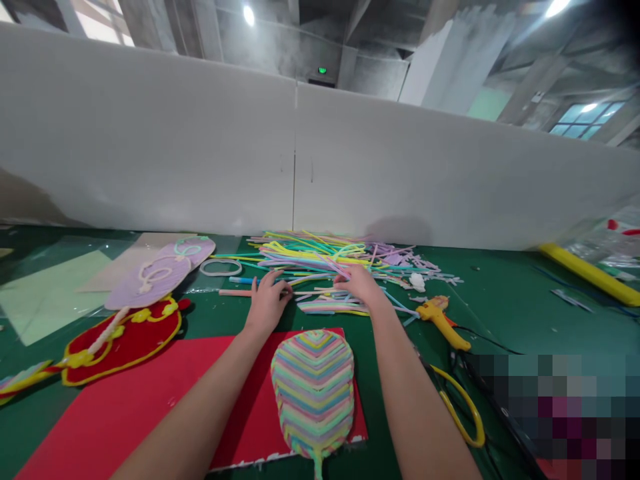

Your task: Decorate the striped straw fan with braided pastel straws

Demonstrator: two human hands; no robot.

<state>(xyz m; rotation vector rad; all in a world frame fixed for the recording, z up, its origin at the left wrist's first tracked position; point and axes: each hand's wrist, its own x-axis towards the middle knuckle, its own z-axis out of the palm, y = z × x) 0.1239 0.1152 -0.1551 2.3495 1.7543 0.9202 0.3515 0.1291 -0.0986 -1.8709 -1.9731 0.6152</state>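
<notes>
My left hand [270, 301] is over the table with its fingers curled, thumb and fingertips at the end of a pale pipe cleaner [315, 291]. That strip runs across to my right hand [359, 283], whose fingers pinch together at its other end; the fingertips are partly hidden. A pink stick [235, 293] and a blue stick [241, 281] lie by my left hand. Behind both hands spreads a heap of coloured pipe cleaners [315, 252]. Nearer me, a leaf-shaped fan with pastel chevron stripes [315, 390] rests on a red sheet [165, 380].
On the left lie a purple fan piece [165, 267], a red fan piece edged in yellow [125, 340] and a pale green sheet [45, 293]. A yellow glue gun [444, 323] with a cable lies right of my right arm. A white partition [200, 147] stands behind.
</notes>
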